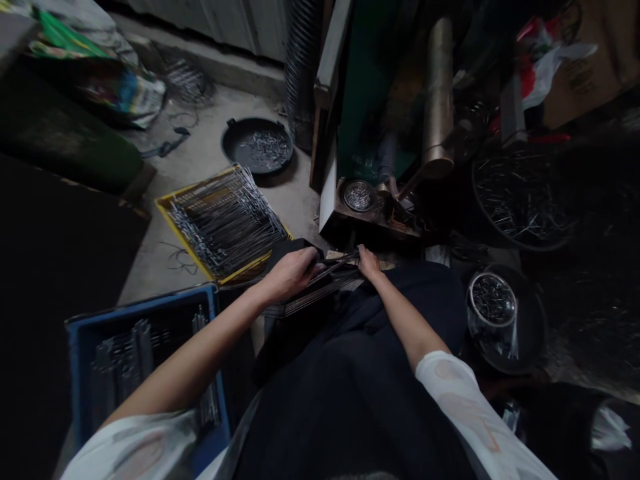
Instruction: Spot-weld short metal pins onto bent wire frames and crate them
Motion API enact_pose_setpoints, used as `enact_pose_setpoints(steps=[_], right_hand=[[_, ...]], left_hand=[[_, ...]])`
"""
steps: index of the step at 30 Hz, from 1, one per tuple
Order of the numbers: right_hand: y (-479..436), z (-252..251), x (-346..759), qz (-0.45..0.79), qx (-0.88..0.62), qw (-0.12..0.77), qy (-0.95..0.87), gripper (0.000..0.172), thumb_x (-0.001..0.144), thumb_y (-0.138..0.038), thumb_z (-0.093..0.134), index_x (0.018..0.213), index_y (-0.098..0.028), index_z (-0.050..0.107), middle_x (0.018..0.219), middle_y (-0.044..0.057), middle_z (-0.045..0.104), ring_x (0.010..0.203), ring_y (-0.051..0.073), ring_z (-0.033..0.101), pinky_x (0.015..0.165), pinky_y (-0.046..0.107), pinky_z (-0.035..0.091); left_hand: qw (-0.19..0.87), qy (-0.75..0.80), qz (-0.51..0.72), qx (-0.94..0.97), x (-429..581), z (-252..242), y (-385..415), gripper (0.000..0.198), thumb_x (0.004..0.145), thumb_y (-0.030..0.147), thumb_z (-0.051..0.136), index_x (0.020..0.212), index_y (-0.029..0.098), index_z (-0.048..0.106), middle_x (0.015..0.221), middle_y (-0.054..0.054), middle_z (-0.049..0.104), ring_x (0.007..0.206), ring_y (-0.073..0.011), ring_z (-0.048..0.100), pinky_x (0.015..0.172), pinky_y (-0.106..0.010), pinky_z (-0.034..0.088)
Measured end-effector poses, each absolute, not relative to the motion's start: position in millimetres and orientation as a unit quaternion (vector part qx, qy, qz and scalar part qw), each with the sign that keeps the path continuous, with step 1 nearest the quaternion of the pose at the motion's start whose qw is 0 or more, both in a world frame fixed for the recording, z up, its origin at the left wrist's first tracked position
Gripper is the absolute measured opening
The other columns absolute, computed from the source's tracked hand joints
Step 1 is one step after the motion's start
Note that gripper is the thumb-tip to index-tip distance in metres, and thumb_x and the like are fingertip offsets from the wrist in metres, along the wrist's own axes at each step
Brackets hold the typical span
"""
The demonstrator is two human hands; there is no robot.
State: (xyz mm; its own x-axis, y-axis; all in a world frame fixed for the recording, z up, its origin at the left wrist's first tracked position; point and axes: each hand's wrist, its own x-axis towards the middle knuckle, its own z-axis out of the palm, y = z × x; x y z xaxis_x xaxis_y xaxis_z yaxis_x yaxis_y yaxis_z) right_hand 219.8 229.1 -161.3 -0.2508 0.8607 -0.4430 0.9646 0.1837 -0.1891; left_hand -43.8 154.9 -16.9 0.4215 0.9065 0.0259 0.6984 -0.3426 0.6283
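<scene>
My left hand (295,268) is closed around thin dark metal rods (336,268) above my lap. My right hand (369,262) is closed on the right end of the same rods. Below and between the hands, more long bent rods (305,301) lie in a bundle across my lap. Just left of my left hand, a yellow crate (187,250) on the floor is filled with similar thin rods with shiny ends. The fingertips of both hands are too dark and small to make out fully.
A blue crate (218,353) with metal pieces stands at lower left. A black pan (231,150) of small parts is beyond the yellow crate. Ahead stands a green machine (363,100) with a small round dish (359,196). Right are a large tub (525,243) and a bowl (493,300).
</scene>
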Motion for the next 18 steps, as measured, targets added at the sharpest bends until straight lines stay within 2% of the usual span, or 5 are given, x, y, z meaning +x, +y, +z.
enact_pose_setpoints(steps=[4, 7, 12, 18], right_hand=[[245.6, -147.7, 216.4, -0.176, 0.586, 0.113, 0.783, 0.047, 0.090, -0.006, 0.045, 0.136, -0.013, 0.049, 0.127, 0.016, 0.060, 0.116, 0.025, 0.057, 0.099, 0.035, 0.044], [248.3, -135.2, 216.9, -0.161, 0.559, 0.123, 0.804, 0.045, 0.088, -0.004, 0.045, 0.131, -0.013, 0.054, 0.129, 0.017, 0.059, 0.119, 0.027, 0.054, 0.103, 0.038, 0.043], [231.5, -121.7, 227.1, -0.157, 0.506, 0.161, 0.833, 0.039, 0.089, -0.001, 0.042, 0.123, -0.009, 0.058, 0.120, 0.020, 0.061, 0.114, 0.029, 0.056, 0.096, 0.037, 0.048], [220.7, -119.4, 234.0, -0.162, 0.480, 0.200, 0.839, 0.033, 0.087, -0.002, 0.048, 0.118, -0.008, 0.060, 0.115, 0.020, 0.065, 0.110, 0.029, 0.060, 0.094, 0.036, 0.050]], left_hand=[[0.225, 0.514, 0.133, 0.817, -59.2, -14.7, 149.6, 0.026, 0.098, 0.027, 0.036, 0.091, 0.016, 0.058, 0.085, -0.010, 0.059, 0.071, -0.0236, 0.058, 0.063, -0.033, 0.043], [0.196, 0.532, 0.115, 0.816, -73.1, -17.8, 139.4, 0.030, 0.096, 0.018, 0.033, 0.101, 0.012, 0.062, 0.090, -0.012, 0.061, 0.074, -0.0237, 0.060, 0.064, -0.033, 0.046], [0.123, 0.560, 0.069, 0.816, -83.9, -20.6, 126.2, 0.038, 0.096, 0.017, 0.032, 0.114, 0.009, 0.065, 0.101, -0.015, 0.065, 0.079, -0.0254, 0.064, 0.066, -0.033, 0.049], [0.089, 0.583, 0.037, 0.807, -78.1, -19.4, 131.9, 0.032, 0.099, 0.023, 0.037, 0.102, 0.017, 0.068, 0.101, -0.011, 0.066, 0.084, -0.0242, 0.065, 0.060, -0.031, 0.044]])
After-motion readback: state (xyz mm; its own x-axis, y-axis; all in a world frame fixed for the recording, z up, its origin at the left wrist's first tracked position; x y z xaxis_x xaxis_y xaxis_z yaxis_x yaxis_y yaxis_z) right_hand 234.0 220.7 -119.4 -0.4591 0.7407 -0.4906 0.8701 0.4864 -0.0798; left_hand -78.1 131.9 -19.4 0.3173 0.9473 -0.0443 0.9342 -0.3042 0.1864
